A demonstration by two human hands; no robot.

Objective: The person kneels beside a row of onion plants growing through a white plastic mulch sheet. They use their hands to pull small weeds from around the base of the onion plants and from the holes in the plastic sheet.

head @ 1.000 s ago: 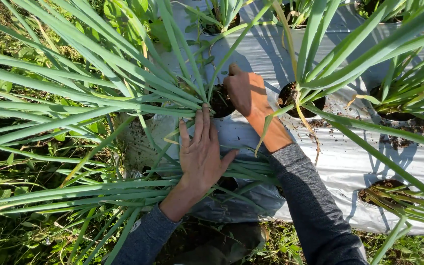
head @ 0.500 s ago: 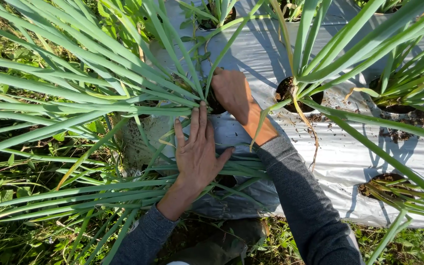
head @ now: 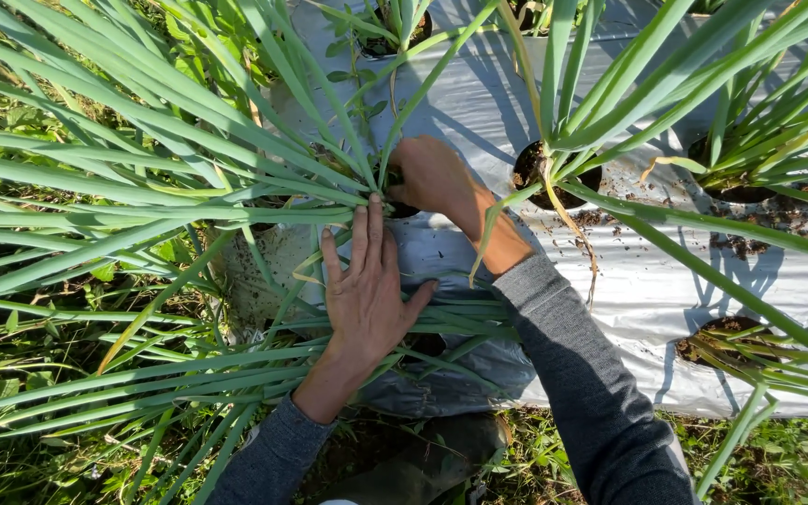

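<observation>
Long flat green leaves (head: 123, 178) fan out at my far left over the grass. My left hand (head: 365, 290) lies flat, fingers spread, pressing some of those leaves down onto the silver plastic mulch sheet (head: 647, 290). Just beyond it my right hand (head: 432, 173) is curled at the plant's base in its round planting hole (head: 402, 208) (the fingertips are hidden, so I cannot tell what they pinch). Further right, 1 neighbouring hole (head: 554, 173) holds another plant.
</observation>
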